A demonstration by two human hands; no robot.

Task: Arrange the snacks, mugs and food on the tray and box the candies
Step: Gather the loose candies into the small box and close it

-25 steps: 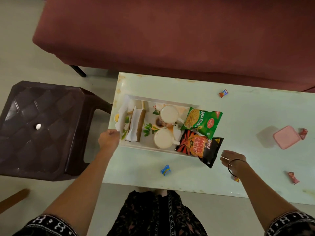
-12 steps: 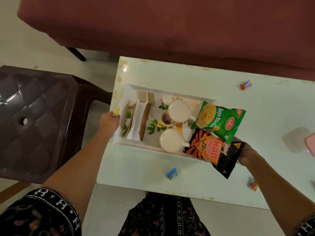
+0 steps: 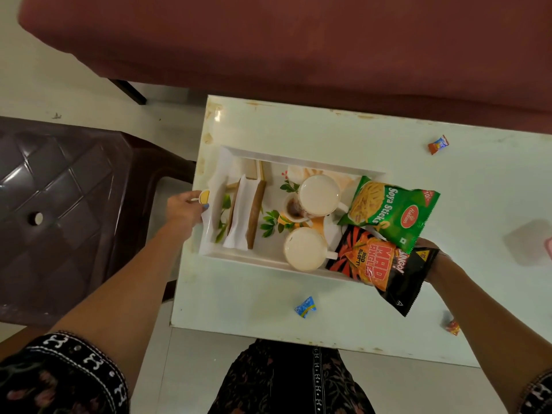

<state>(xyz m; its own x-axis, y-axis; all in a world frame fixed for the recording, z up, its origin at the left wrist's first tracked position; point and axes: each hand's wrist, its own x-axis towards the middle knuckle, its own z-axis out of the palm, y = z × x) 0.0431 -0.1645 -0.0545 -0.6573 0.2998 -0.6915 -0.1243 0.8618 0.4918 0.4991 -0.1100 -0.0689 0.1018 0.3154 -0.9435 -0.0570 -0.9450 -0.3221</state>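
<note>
A white tray (image 3: 298,160) sits at the left end of the pale table (image 3: 466,189). It holds two mugs of milky drink (image 3: 319,195) (image 3: 305,248), a small cup (image 3: 294,208) and paper-wrapped food (image 3: 246,213). A green Soya Sticks packet (image 3: 391,213) and a black Mad Angles packet (image 3: 385,270) overhang its right end. My left hand (image 3: 186,206) grips the tray's left rim. My right hand (image 3: 430,249) is at the right end, its fingers hidden under the packets. Loose candies lie on the table: a blue one (image 3: 305,307) and two red ones (image 3: 438,144) (image 3: 452,327).
A brown plastic stool (image 3: 59,204) stands close to the table's left edge. A maroon sofa (image 3: 298,40) runs along the far side. A sliver of a pink box (image 3: 549,248) shows at the right frame edge.
My right hand left the table top and went to the tray's right end under the packets. My left hand shifted from the front left corner to the left rim.
</note>
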